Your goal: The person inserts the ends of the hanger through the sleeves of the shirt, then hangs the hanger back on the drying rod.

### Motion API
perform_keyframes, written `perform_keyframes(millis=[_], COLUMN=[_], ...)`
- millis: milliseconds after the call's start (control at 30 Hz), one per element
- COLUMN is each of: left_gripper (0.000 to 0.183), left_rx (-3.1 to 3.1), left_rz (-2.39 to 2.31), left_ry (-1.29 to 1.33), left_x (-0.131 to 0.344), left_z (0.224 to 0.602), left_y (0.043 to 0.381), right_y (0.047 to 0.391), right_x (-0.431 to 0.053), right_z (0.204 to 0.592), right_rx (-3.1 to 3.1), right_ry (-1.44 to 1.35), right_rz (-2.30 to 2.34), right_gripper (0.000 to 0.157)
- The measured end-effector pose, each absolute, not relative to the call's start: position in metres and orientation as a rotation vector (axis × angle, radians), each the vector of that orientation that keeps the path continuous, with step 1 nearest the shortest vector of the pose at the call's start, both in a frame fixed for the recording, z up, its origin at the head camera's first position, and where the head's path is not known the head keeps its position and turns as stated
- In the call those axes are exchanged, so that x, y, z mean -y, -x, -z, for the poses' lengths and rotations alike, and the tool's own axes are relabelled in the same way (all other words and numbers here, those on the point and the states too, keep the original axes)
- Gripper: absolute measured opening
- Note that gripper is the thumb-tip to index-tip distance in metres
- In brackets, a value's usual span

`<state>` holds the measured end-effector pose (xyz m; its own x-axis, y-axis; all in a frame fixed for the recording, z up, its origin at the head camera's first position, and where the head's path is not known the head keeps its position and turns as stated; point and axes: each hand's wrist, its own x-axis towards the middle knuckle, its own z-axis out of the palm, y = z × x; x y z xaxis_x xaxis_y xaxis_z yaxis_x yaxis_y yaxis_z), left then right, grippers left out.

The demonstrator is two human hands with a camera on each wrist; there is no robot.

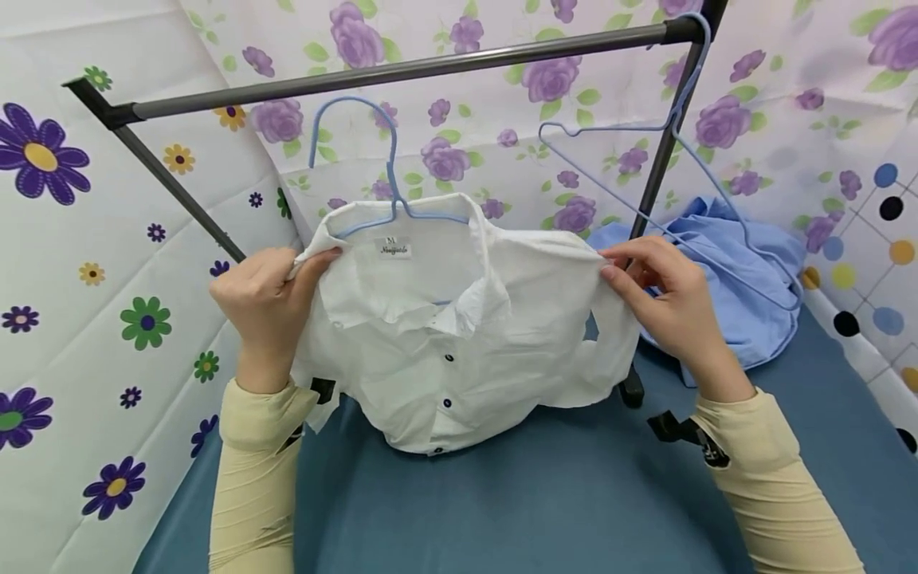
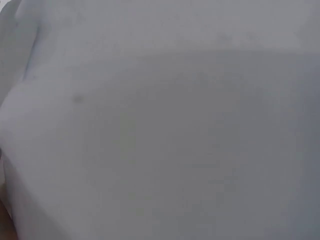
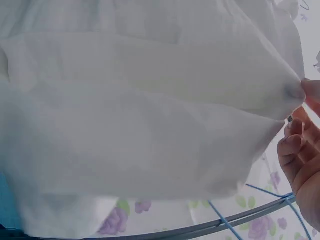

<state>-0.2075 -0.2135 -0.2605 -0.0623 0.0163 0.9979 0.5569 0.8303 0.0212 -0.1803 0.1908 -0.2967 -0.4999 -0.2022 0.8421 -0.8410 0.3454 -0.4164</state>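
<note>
A white button-up shirt (image 1: 459, 351) hangs spread between both hands in the head view, a blue hanger (image 1: 394, 179) inside its collar with the hook sticking up. My left hand (image 1: 261, 299) grips the shirt near the collar and shoulder on the left, fingers curled. On the other side my right hand (image 1: 663, 291) pinches the shoulder seam between thumb and fingers. White cloth fills nearly all of the left wrist view. In the right wrist view, the right hand (image 3: 305, 145) pinches the stretched shirt (image 3: 150, 110) at its edge.
A dark metal rack (image 1: 402, 73) stands behind the shirt. From its right end hangs a second blue hanger (image 1: 610, 127). Light blue cloth (image 1: 760, 319) lies in a heap on the blue-grey surface (image 1: 502, 510). Flowered sheets (image 1: 445, 159) form the backdrop.
</note>
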Motion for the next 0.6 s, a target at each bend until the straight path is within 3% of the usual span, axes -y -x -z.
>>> perform_keyframes(millis=[133, 333, 600], left_gripper=[0.068, 0.069, 0.068], left_rx=[1.585, 1.608, 1.608], left_rz=[0.484, 0.552, 0.553], left_ry=[0.429, 0.439, 0.467], left_x=[0.214, 0.214, 0.215], left_z=[0.249, 0.239, 0.239], left_y=[0.210, 0.214, 0.213], right_y=[0.178, 0.176, 0.172], right_x=[-0.189, -0.188, -0.184], right_z=[0.292, 0.279, 0.270], right_rx=[1.923, 1.821, 1.975], right_ry=[-0.802, -0.723, -0.687], right_rz=[-1.164, -1.241, -1.150], right_gripper=[0.029, 0.016, 0.024])
